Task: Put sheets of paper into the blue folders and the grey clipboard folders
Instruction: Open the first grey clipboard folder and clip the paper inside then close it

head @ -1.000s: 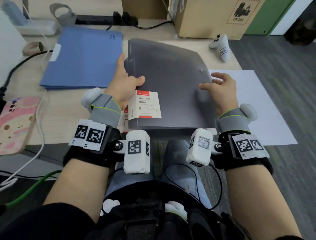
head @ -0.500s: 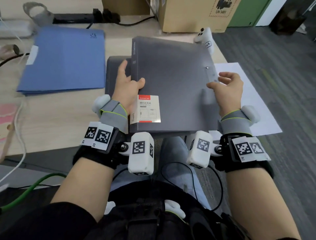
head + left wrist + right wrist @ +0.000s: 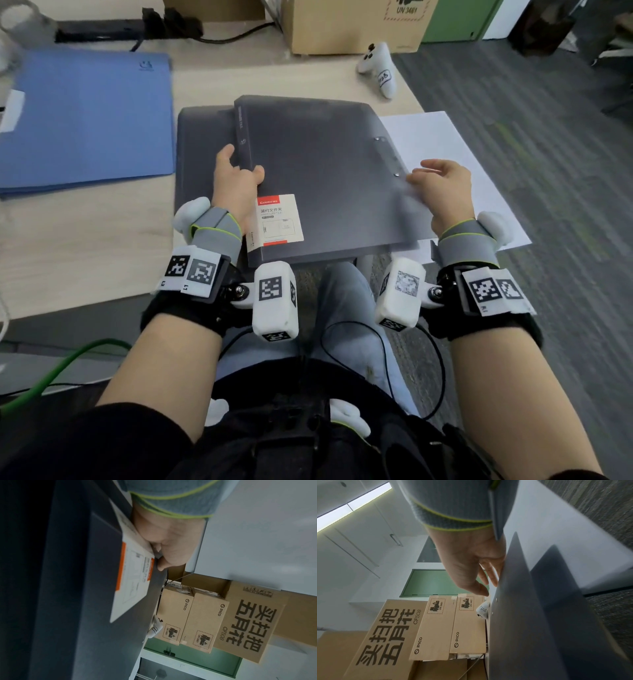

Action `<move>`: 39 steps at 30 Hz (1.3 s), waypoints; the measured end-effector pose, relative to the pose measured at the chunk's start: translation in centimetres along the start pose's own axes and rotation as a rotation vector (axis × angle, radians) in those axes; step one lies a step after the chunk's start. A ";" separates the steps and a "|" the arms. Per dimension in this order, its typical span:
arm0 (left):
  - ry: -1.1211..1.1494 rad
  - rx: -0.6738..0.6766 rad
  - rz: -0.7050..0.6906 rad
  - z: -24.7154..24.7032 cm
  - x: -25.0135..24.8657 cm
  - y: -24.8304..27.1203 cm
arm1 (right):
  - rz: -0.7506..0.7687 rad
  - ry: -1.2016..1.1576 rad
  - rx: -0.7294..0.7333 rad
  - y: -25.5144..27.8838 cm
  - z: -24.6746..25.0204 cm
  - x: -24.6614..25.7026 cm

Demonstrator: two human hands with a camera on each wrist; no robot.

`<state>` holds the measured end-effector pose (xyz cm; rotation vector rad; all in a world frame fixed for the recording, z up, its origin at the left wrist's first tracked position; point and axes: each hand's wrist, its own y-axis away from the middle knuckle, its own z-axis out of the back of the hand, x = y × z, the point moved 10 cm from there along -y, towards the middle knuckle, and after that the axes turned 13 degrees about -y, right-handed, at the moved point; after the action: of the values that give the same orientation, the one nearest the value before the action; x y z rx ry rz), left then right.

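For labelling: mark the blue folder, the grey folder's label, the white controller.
blue folder (image 3: pixel 85 116), head view, middle of its cover.
grey folder's label (image 3: pixel 279 219), head view, its white centre.
white controller (image 3: pixel 376 66), head view, its body.

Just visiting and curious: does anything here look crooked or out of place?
The white sheet juts past the desk's right edge over the carpet; the top grey folder sits askew over the lower folder.

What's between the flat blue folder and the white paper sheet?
In the head view, a lower dark grey plastic folder and an upper grey folder, gripped by the left hand, right hand at its open edge.
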<state>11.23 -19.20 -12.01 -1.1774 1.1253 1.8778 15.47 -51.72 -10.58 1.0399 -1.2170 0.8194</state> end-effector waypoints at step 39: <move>-0.250 0.340 -0.188 3.0 -3.9 4.2 | -0.030 -0.677 0.549 10.5 -16.2 7.4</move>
<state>8.11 -18.53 -6.36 -0.8041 1.0989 1.5651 12.58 -33.16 -1.82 1.8825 -1.5669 0.8240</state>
